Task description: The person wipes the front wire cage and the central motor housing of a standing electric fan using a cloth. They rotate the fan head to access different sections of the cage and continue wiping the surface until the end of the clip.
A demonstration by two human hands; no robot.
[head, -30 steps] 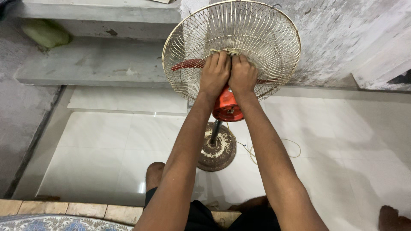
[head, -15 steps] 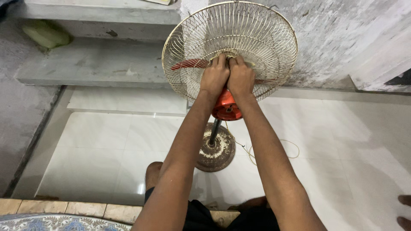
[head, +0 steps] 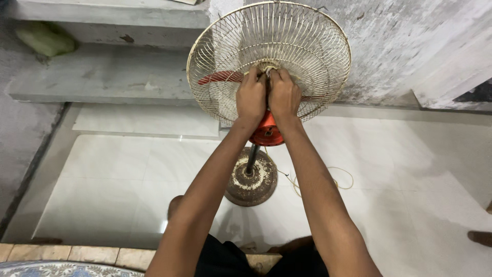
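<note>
One pedestal fan, one wire guard (head: 307, 46), one round rusty base (head: 251, 180), one orange motor housing (head: 267, 134) just under my wrists. Red blades (head: 218, 78) behind the wires: two tips show, left and right of my hands; any others are hidden.

Both my arms stretched straight out and slightly down, forearms converging. Left hand (head: 251, 98) and right hand (head: 283, 95) pressed side by side at the centre of the guard, knuckles up, thumbs touching.

Fingers of both hands curled tight together around a small pale wad (head: 267, 68) at the hub, possibly a cloth; too bunched to be sure.

The fan stands upright on white floor tiles (head: 128, 174), base close to grey concrete steps (head: 102, 77). One thin cord (head: 342, 177) loops on the tiles to the right of the base.
</note>
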